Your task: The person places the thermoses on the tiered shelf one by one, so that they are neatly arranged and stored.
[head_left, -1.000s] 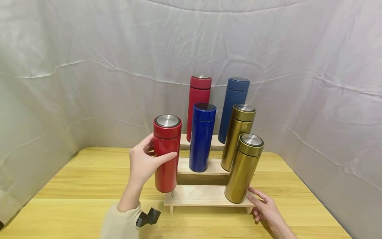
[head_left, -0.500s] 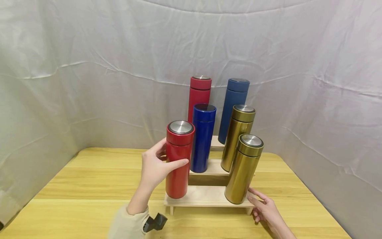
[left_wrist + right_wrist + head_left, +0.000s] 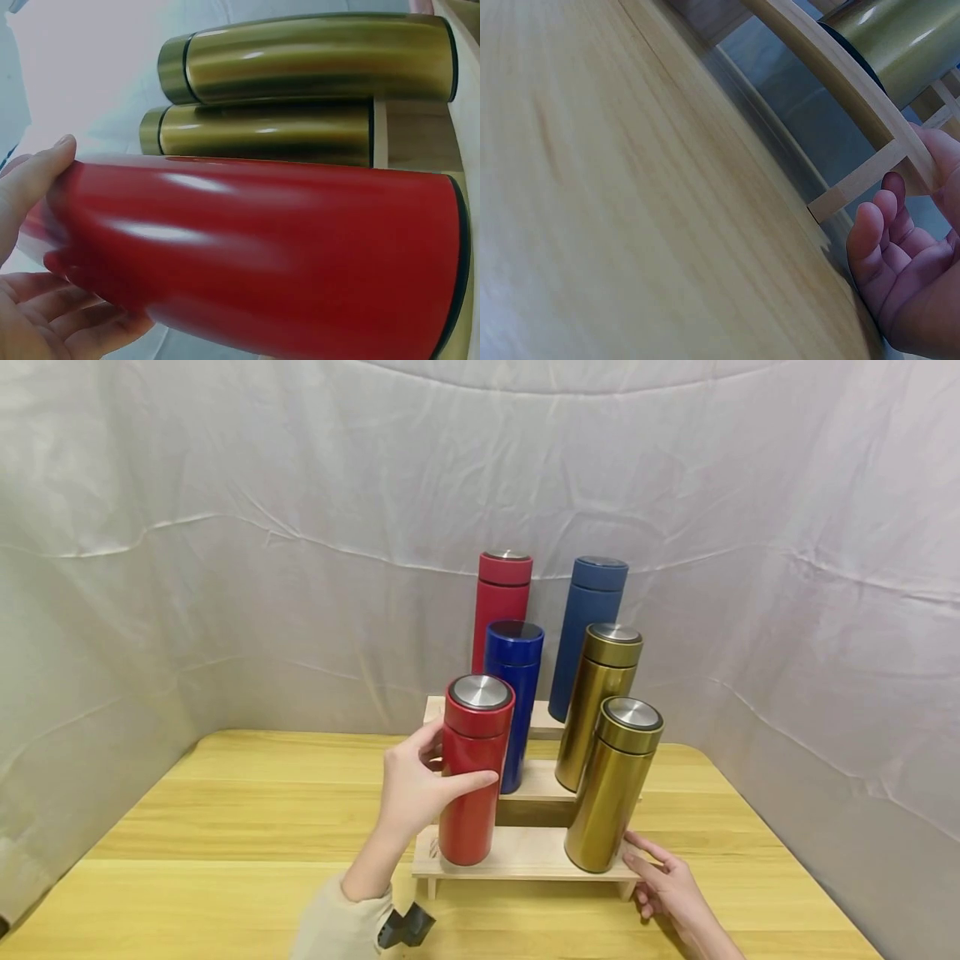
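Observation:
My left hand [image 3: 416, 785] grips a glossy red thermos [image 3: 476, 777] with a steel-topped lid, thumb across its front. The thermos is upright over the left part of the wooden stand's lowest step [image 3: 525, 852]; whether its base touches the board, I cannot tell. In the left wrist view the red thermos [image 3: 285, 247] lies across the picture, with fingers [image 3: 82, 322] beside it. My right hand [image 3: 667, 889] holds the stand's lowest step at its right end, lower fingers curled below the board in the right wrist view. A gold thermos [image 3: 615, 785] stands near that end.
On the middle step stand a blue thermos [image 3: 521, 693], partly hidden by the red one, and another gold thermos [image 3: 603, 685]. A matte red thermos [image 3: 502, 602] and a matte blue thermos [image 3: 588, 627] stand on the top step. Grey cloth [image 3: 300, 610] hangs around the wooden table [image 3: 187, 843].
My left hand has carried the red thermos to the right and down over the lowest step, where it covers part of the blue thermos. My right hand has stayed at the stand's end.

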Action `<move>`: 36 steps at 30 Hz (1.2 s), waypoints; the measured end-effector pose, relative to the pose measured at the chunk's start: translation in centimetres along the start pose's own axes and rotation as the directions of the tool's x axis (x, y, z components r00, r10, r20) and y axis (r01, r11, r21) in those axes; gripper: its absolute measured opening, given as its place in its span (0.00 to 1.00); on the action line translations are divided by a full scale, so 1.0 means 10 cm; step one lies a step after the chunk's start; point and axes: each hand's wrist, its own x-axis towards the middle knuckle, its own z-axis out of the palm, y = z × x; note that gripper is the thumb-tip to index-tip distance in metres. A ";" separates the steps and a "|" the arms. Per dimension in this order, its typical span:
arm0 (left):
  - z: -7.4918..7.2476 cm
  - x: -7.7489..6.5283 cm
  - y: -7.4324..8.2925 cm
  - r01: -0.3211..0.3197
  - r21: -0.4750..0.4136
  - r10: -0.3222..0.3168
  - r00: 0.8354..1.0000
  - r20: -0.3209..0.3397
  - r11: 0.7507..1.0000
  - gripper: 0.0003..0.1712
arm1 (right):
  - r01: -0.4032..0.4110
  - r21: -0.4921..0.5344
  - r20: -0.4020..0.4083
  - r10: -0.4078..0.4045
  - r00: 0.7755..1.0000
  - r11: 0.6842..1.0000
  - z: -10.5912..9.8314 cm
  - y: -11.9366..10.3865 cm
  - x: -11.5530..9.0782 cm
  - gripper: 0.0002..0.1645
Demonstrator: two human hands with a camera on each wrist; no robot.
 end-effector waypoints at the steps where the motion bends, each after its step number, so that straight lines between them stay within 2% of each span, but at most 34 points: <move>1: 0.02 0.00 0.00 0.000 0.000 0.000 1.000 0.000 1.000 0.30 | -0.001 -0.002 0.001 0.001 1.000 1.000 0.00 0.00 0.00 0.15; 10: 0.18 -0.03 -0.03 0.008 0.017 -0.007 1.000 -0.020 1.000 0.34 | -0.004 -0.004 0.015 0.004 1.000 1.000 -0.02 0.00 0.01 0.15; 20: 0.32 -0.06 -0.09 0.005 0.016 -0.005 1.000 -0.003 1.000 0.35 | 0.004 -0.005 0.004 -0.004 1.000 1.000 -0.01 0.01 0.01 0.16; 36: 0.40 -0.09 -0.12 -0.010 0.042 0.009 1.000 0.018 0.999 0.36 | 0.023 -0.007 0.017 -0.023 1.000 1.000 -0.01 0.00 0.02 0.16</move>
